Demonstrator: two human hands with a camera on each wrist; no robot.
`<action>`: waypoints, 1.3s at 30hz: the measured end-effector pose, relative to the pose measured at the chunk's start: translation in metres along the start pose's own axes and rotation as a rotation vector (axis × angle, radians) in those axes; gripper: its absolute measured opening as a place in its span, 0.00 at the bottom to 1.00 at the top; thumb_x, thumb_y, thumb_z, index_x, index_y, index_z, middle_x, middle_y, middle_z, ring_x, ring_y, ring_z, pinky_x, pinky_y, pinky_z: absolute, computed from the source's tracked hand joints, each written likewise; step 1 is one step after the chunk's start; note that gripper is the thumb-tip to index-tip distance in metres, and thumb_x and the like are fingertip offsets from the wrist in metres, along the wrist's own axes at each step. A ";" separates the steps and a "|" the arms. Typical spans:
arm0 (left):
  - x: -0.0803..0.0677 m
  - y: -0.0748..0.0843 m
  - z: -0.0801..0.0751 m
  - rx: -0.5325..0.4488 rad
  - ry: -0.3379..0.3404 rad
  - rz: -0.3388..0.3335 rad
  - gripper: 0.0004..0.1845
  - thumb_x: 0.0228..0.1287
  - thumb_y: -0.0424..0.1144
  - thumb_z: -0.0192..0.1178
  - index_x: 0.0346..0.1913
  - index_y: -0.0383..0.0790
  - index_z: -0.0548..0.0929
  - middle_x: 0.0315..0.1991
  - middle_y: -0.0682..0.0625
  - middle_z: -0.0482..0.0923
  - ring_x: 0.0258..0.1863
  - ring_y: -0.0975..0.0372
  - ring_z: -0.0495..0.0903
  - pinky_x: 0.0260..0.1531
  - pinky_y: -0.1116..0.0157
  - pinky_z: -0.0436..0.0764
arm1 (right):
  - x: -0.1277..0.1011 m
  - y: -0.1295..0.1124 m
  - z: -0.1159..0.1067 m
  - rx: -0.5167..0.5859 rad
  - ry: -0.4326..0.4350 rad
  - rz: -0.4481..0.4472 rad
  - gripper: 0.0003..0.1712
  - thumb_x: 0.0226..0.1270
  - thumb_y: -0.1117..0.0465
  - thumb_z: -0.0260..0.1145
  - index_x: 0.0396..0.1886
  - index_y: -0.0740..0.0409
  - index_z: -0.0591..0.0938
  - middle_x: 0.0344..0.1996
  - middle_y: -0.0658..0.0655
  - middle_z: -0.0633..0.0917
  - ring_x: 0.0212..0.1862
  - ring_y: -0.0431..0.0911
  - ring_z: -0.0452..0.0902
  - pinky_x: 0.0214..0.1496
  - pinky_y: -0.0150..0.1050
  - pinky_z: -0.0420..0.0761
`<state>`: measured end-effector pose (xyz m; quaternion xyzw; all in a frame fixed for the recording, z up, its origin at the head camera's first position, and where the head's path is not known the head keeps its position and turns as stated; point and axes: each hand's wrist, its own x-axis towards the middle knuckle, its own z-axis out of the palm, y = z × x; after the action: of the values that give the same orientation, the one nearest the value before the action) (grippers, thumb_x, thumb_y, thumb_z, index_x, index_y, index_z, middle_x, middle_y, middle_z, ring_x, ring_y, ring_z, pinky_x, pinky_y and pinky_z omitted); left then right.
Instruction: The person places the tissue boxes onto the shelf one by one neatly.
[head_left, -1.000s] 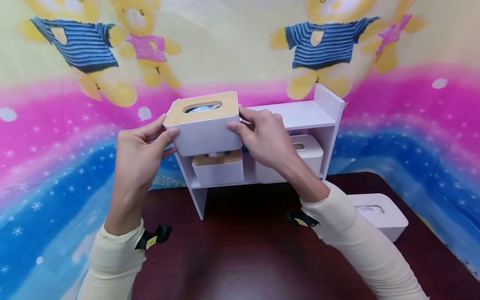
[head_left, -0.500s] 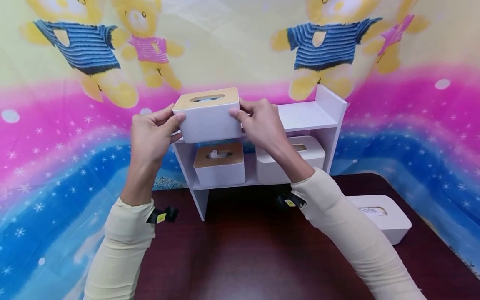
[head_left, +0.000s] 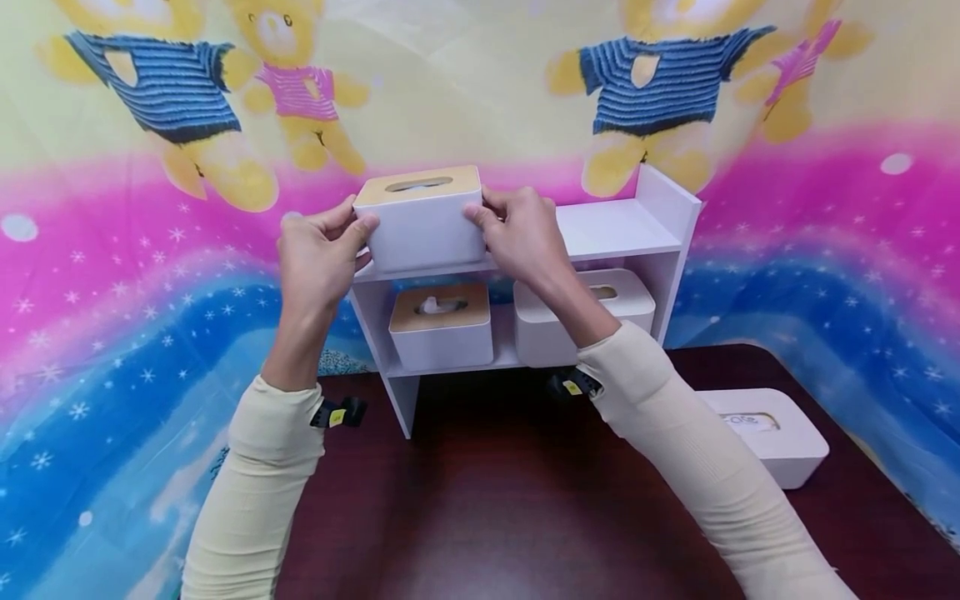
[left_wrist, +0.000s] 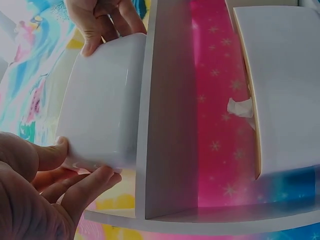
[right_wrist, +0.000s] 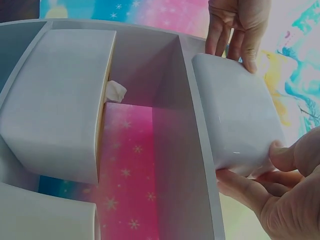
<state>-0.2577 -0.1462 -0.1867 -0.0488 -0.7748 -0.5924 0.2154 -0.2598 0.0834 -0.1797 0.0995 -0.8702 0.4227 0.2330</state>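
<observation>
At the upper left of a white shelf unit (head_left: 615, 229), a person grips a white tissue box (head_left: 427, 233) with a wood-toned lid (head_left: 465, 182) between two bare hands; whether its base rests on the unit's top or hangs just above cannot be told. The box looks stiff and fairly light, probably hard plastic, its glossy walls apt to slide under dry fingertips. The body near its end corners seems the surest hold, since the lid may lift off separately. The left hand (head_left: 318, 258) pinches the left end, thumb on the front face and fingers around the side; the right hand (head_left: 528, 237) mirrors it opposite. Both arms extend forward and up in cream sleeves (head_left: 258, 467), the left forearm near upright, the right slanting in from the lower right. Below, a second wood-lidded box (head_left: 442, 343) and a rounded white box (head_left: 538, 340) occupy the lower shelf (head_left: 504, 350); another white box (head_left: 787, 446) sits on the dark table (head_left: 487, 517).
</observation>
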 end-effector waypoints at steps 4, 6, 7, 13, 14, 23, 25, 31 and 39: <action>0.001 0.000 0.001 -0.007 0.006 -0.006 0.29 0.73 0.44 0.70 0.74 0.53 0.77 0.67 0.45 0.85 0.60 0.55 0.89 0.49 0.64 0.89 | 0.001 0.000 0.000 -0.014 -0.006 0.003 0.27 0.81 0.49 0.67 0.74 0.48 0.79 0.59 0.57 0.91 0.46 0.45 0.83 0.41 0.37 0.77; 0.001 0.000 0.001 -0.011 0.009 -0.008 0.29 0.73 0.44 0.70 0.74 0.53 0.78 0.66 0.45 0.85 0.60 0.55 0.89 0.48 0.64 0.90 | 0.002 0.000 0.000 -0.011 -0.011 0.003 0.27 0.81 0.49 0.67 0.74 0.48 0.79 0.61 0.56 0.89 0.48 0.46 0.84 0.43 0.39 0.79; 0.001 0.000 0.001 -0.014 0.009 -0.007 0.29 0.73 0.44 0.70 0.74 0.53 0.78 0.67 0.44 0.85 0.61 0.55 0.89 0.48 0.64 0.90 | 0.002 0.000 0.000 -0.011 -0.014 0.001 0.27 0.81 0.49 0.67 0.74 0.48 0.79 0.62 0.56 0.89 0.50 0.46 0.85 0.46 0.39 0.81; -0.003 -0.004 -0.002 0.006 -0.043 -0.010 0.33 0.74 0.49 0.69 0.79 0.56 0.73 0.73 0.46 0.79 0.68 0.55 0.84 0.52 0.57 0.90 | -0.001 0.003 -0.003 0.024 -0.070 -0.003 0.32 0.81 0.47 0.66 0.78 0.52 0.76 0.68 0.58 0.85 0.70 0.48 0.83 0.72 0.44 0.83; -0.005 -0.005 -0.003 0.011 -0.052 -0.013 0.34 0.74 0.51 0.69 0.80 0.57 0.72 0.75 0.47 0.78 0.69 0.56 0.83 0.54 0.57 0.90 | -0.002 0.003 -0.004 0.033 -0.081 -0.002 0.34 0.81 0.46 0.66 0.80 0.53 0.74 0.70 0.58 0.84 0.71 0.50 0.82 0.74 0.45 0.82; -0.039 -0.009 -0.014 -0.028 -0.044 0.036 0.36 0.74 0.54 0.68 0.81 0.59 0.69 0.75 0.53 0.78 0.72 0.60 0.81 0.56 0.65 0.88 | -0.035 0.009 -0.026 0.074 -0.108 -0.003 0.43 0.79 0.42 0.67 0.86 0.47 0.65 0.77 0.55 0.78 0.76 0.48 0.77 0.76 0.46 0.79; -0.050 -0.011 -0.017 -0.038 -0.046 0.055 0.35 0.75 0.53 0.67 0.81 0.58 0.71 0.75 0.51 0.78 0.71 0.59 0.82 0.55 0.68 0.88 | -0.047 0.011 -0.031 0.086 -0.109 -0.017 0.41 0.78 0.43 0.68 0.85 0.44 0.66 0.77 0.53 0.77 0.76 0.48 0.77 0.75 0.47 0.80; -0.087 -0.019 -0.024 -0.019 -0.046 0.114 0.29 0.78 0.50 0.65 0.77 0.59 0.75 0.72 0.53 0.81 0.68 0.57 0.84 0.56 0.74 0.85 | -0.091 0.024 -0.039 0.099 -0.122 -0.093 0.38 0.77 0.48 0.71 0.83 0.42 0.70 0.76 0.51 0.78 0.72 0.49 0.81 0.70 0.47 0.84; -0.125 -0.044 -0.012 0.006 -0.110 0.138 0.29 0.79 0.44 0.65 0.78 0.53 0.75 0.73 0.57 0.80 0.72 0.63 0.80 0.63 0.75 0.79 | -0.148 0.053 -0.038 0.069 -0.126 -0.131 0.37 0.76 0.51 0.73 0.81 0.41 0.73 0.76 0.51 0.78 0.74 0.51 0.79 0.69 0.49 0.83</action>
<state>-0.1567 -0.1478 -0.2729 -0.1340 -0.7820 -0.5702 0.2132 -0.1384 0.1426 -0.2678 0.1903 -0.8596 0.4292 0.2014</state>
